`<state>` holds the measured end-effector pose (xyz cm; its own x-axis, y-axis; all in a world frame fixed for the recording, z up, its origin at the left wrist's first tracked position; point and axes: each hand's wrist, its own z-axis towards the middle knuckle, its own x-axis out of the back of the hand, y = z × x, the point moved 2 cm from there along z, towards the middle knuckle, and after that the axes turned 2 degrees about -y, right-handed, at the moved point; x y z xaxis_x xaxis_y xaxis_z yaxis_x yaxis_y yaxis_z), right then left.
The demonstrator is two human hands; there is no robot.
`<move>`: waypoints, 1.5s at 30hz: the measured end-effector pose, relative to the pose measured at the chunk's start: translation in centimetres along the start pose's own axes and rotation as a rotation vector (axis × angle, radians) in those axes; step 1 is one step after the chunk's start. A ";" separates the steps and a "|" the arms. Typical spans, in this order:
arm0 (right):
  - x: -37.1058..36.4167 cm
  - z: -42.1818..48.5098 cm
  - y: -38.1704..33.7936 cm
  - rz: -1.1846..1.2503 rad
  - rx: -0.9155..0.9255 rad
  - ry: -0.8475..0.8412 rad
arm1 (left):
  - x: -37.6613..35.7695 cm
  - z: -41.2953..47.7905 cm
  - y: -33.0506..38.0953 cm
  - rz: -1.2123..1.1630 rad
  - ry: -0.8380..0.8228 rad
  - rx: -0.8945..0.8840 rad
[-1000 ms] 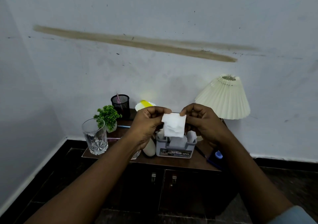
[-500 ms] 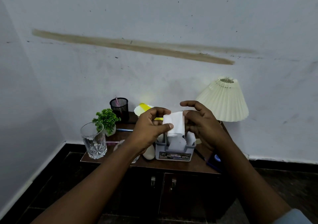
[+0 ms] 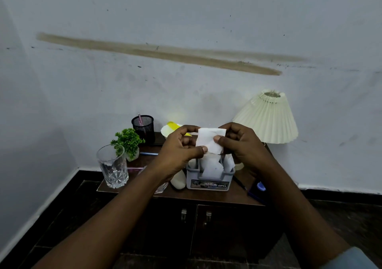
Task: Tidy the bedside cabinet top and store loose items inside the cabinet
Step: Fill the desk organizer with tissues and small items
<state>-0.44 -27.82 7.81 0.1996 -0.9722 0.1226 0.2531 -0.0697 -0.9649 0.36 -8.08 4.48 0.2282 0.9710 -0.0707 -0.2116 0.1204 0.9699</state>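
Both hands hold a folded white tissue (image 3: 209,139) in the air above the dark wooden bedside cabinet (image 3: 206,198). My left hand (image 3: 179,151) pinches its left edge between thumb and fingers. My right hand (image 3: 241,142) pinches its right side, thumb on the front. Directly below stands a grey tissue holder (image 3: 209,181) with several white tissues sticking up from it. The cabinet's two doors (image 3: 194,227) are closed.
On the cabinet top stand a clear glass (image 3: 112,168), a small green plant (image 3: 128,141), a black mesh pen cup (image 3: 143,127), a yellow-and-white item (image 3: 171,127), a white object (image 3: 178,181), pens (image 3: 148,153) and a cream pleated lamp (image 3: 268,118). A blue-capped item (image 3: 260,186) lies at the right edge.
The tissue has been folded smaller and turned between both hands; it stays above the holder. My view has shifted slightly.
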 end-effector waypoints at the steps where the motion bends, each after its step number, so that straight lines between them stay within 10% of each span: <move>1: 0.1 -0.1 -0.2 -0.025 0.002 -0.019 | 0.1 0.0 0.0 0.058 -0.005 -0.015; 17: 4.8 0.0 -0.3 -0.188 -0.049 -0.055 | -2.9 -0.6 -3.6 1.436 -0.218 -0.289; 29: 0.4 -0.6 0.5 -0.743 -0.030 -0.399 | -0.8 0.6 -3.3 1.249 -0.061 -0.215; 45: -2.4 0.6 3.4 -1.128 0.048 -0.270 | 0.4 0.7 -3.0 1.056 -0.086 -0.120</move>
<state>0.54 -25.63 4.40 0.0321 -0.2838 0.9583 0.4503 -0.8519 -0.2674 1.78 -8.19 1.67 -0.0600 0.5782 0.8137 -0.4326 -0.7497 0.5009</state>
